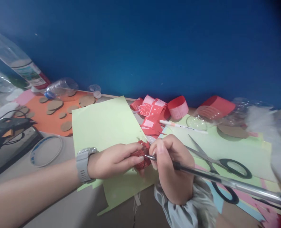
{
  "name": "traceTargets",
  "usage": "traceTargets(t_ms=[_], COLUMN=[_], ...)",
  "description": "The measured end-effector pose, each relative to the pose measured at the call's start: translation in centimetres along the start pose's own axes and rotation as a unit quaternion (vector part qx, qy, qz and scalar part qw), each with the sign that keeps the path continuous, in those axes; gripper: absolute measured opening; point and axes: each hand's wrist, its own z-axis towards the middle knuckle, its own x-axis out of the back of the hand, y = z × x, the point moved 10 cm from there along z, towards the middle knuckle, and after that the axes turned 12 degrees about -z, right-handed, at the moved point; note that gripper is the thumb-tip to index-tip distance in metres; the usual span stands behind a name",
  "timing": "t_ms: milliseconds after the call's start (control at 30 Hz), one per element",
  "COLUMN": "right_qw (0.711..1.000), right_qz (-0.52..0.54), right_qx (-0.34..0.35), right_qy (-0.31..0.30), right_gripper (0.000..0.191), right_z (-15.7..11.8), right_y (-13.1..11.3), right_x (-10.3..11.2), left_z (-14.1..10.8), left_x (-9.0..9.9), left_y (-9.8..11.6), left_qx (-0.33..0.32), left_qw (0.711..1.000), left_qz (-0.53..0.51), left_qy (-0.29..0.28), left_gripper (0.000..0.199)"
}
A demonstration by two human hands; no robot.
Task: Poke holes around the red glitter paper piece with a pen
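Note:
My left hand (123, 158), with a grey watch at the wrist, is closed on a small red piece (143, 155) marked with a dark dotted pattern. In my right hand (172, 167) is a pen (209, 175), gripped near its tip, its long barrel slanting off to the right. The pen's point touches or nearly touches the red piece. Both hands are over pale green paper (104, 123). Just right of my right hand lie open scissors (216, 163) with black handles, partly hidden behind it.
Red paper pieces with pink patches (153, 109) and a white marker (182, 125) lie beyond my hands. On the left, cardboard discs (54, 104) rest on orange paper (38, 118), near a clear ring (46, 151). A large bottle (23, 66) leans at the blue wall (140, 47).

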Motion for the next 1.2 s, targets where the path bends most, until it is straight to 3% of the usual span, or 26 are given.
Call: traceTargets(t_ms=[300, 1200], right_qw=[0.995, 0.993], right_qz=[-0.095, -0.099], right_qx=[0.026, 0.009], right_qy=[-0.025, -0.056], right_gripper=[0.030, 0.028], right_z=[1.0, 1.1], right_y=[1.1, 1.6], right_x=[-0.3, -0.7], left_z=[-0.1, -0.1], left_x=[-0.3, -0.1], left_y=[-0.6, -0.8], left_qx=[0.014, 0.011], left_qw=[1.000, 1.000], left_qz=[0.011, 0.024], left_qy=[-0.016, -0.008], left_gripper=[0.025, 0.022])
